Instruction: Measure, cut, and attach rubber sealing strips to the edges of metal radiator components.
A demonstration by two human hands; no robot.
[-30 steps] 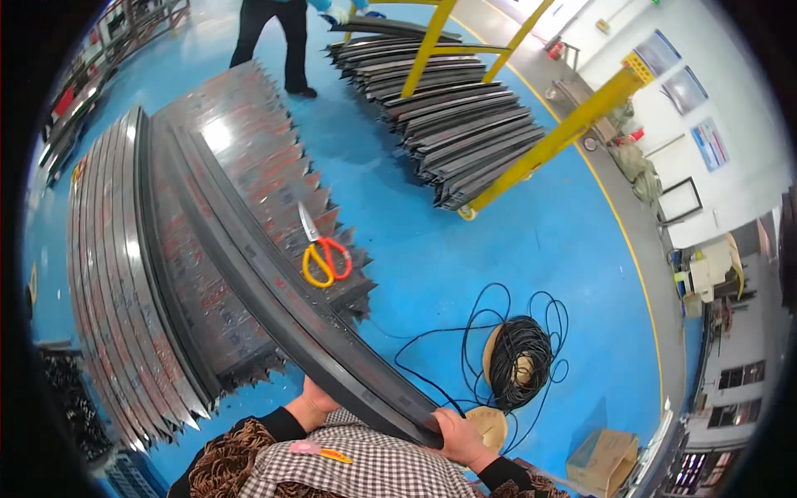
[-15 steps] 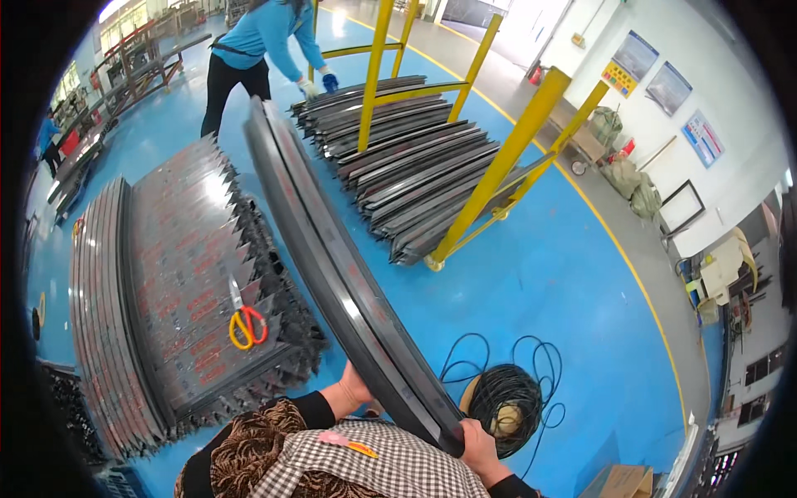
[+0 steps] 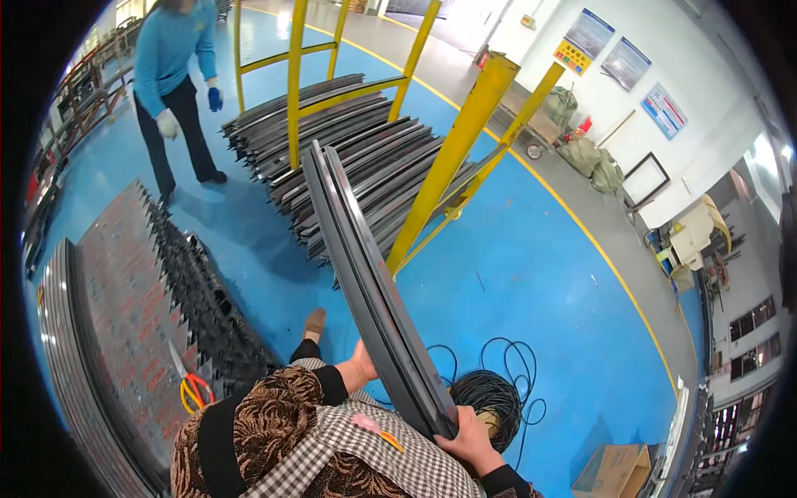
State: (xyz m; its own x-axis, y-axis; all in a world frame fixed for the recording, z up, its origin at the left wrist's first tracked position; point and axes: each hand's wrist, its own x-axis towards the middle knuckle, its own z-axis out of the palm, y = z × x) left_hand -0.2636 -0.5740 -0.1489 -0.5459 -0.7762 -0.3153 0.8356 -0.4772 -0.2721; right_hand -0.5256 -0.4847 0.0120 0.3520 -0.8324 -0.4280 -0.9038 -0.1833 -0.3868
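Observation:
A pair of long dark grey profiles (image 3: 375, 299) lies side by side in my hands, slanting from my waist up and away to the left. My left hand (image 3: 362, 365) is closed around their left side, partly hidden beneath them. At their near end, my right hand (image 3: 470, 438) grips the edge with the thumb on top. The far end overlaps a pile of similar dark profiles (image 3: 349, 112) inside a yellow metal rack (image 3: 444, 166). Scissors (image 3: 193, 388) with red and yellow handles rest on a stack of dark strips (image 3: 124, 307) with jagged ends, to my left.
A co-worker in a blue top (image 3: 170, 62) and gloves stands left of the rack. A coil of black cable (image 3: 481, 390) lies on the blue floor by my right hand. A cardboard box (image 3: 614, 471) sits at the lower right. Green sacks (image 3: 594, 158) line the wall.
My view has turned right and I have stepped, so the strip stack slides left. The held profiles now reach over the rack's pile. The co-worker has straightened up, hands off the pile.

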